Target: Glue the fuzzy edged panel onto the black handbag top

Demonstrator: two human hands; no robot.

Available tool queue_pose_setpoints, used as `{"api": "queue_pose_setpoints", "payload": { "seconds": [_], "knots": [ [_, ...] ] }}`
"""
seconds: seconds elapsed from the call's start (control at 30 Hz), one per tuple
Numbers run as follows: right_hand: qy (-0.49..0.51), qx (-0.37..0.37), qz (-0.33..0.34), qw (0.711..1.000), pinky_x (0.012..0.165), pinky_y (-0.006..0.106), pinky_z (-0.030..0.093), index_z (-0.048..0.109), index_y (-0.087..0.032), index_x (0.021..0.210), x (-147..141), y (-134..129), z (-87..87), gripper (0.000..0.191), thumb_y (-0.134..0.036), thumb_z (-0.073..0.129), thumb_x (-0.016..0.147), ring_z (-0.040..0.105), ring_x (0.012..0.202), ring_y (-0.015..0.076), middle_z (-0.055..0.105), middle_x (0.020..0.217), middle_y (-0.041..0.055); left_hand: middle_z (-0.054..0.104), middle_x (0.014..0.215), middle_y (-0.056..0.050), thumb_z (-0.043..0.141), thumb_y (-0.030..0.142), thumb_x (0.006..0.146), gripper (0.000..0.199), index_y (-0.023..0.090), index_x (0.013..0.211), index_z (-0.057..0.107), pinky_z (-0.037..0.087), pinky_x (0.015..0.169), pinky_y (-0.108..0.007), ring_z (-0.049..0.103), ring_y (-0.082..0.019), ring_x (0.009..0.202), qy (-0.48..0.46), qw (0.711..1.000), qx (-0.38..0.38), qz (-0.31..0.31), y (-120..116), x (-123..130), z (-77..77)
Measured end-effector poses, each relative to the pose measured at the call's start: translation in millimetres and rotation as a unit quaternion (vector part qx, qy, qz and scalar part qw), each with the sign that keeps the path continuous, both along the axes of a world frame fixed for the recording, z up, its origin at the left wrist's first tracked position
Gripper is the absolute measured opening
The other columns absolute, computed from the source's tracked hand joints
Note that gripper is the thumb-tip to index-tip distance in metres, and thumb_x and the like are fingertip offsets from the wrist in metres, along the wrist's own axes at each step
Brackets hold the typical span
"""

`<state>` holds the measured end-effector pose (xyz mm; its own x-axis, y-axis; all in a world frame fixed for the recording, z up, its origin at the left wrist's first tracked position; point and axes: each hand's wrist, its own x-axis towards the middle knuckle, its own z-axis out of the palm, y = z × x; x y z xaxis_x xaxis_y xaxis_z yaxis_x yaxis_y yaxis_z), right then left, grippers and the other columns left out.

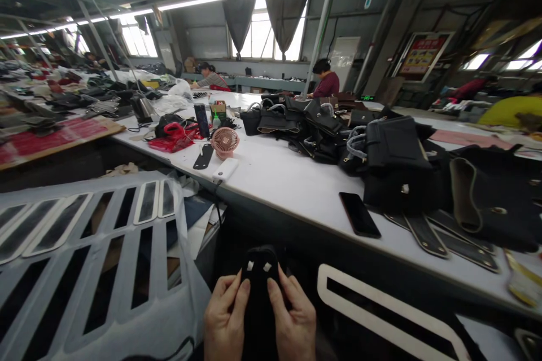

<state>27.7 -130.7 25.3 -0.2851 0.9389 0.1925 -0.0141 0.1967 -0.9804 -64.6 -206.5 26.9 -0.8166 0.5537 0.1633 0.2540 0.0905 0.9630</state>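
Low in the middle of the view, my left hand (226, 313) and my right hand (293, 310) grip a black strap-like piece (259, 299) from its two sides. Both thumbs press on its face, with the fingers curled behind. The far end of the piece is rounded and carries two small whitish tabs side by side. Its lower part merges with the dark background, so its full length cannot be made out. Right of my right hand lies a long cream-coloured frame piece (381, 316) with rounded corners and a slot down its middle.
At left, a pale sheet (114, 248) bears several rounded frame pieces and slots. Along the white table (279, 186) are a pink fan (224, 142), a white power bank (226, 170), a phone (359, 214) and black bags (393, 158). People sit further back.
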Motion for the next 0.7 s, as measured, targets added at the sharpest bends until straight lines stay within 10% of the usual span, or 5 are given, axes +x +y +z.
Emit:
{"api": "queue_pose_setpoints", "payload": {
  "seconds": [0.2, 0.4, 0.7],
  "knots": [
    [0.044, -0.116, -0.015, 0.992, 0.075, 0.027, 0.056, 0.075, -0.018, 0.104, 5, 8, -1.9, 0.044, -0.052, 0.069, 0.077, 0.065, 0.089, 0.0243, 0.069, 0.096, 0.0074, 0.065, 0.088, -0.006, 0.056, 0.044, 0.089, 0.032, 0.02, 0.098, 0.075, 0.052, 0.073, -0.024, 0.064, -0.019, 0.081, 0.009, 1.0, 0.025, 0.001, 9, 8, 5.5],
    [0.008, -0.148, 0.012, 0.989, 0.075, 0.025, 0.055, 0.07, -0.017, 0.115, 12, 16, -8.0, 0.054, -0.054, 0.07, 0.076, 0.064, 0.096, 0.0244, 0.067, 0.105, 0.0071, 0.061, 0.128, -0.009, 0.053, 0.046, 0.088, 0.045, 0.023, 0.125, 0.063, 0.045, 0.102, -0.035, 0.056, -0.026, 0.119, -0.014, 0.996, -0.015, -0.088, -7, 18, -15.0],
    [-0.072, -0.154, 0.038, 0.985, 0.077, 0.025, 0.054, 0.066, -0.016, 0.12, 19, 26, -20.2, 0.066, -0.061, 0.069, 0.073, 0.064, 0.095, 0.0242, 0.066, 0.106, 0.0072, 0.073, 0.082, -0.01, 0.044, 0.052, 0.091, 0.042, 0.02, 0.093, 0.071, 0.049, 0.068, -0.028, 0.066, -0.024, 0.076, -0.051, 0.996, -0.057, -0.036, -6, 38, -9.7]
  ]
}}
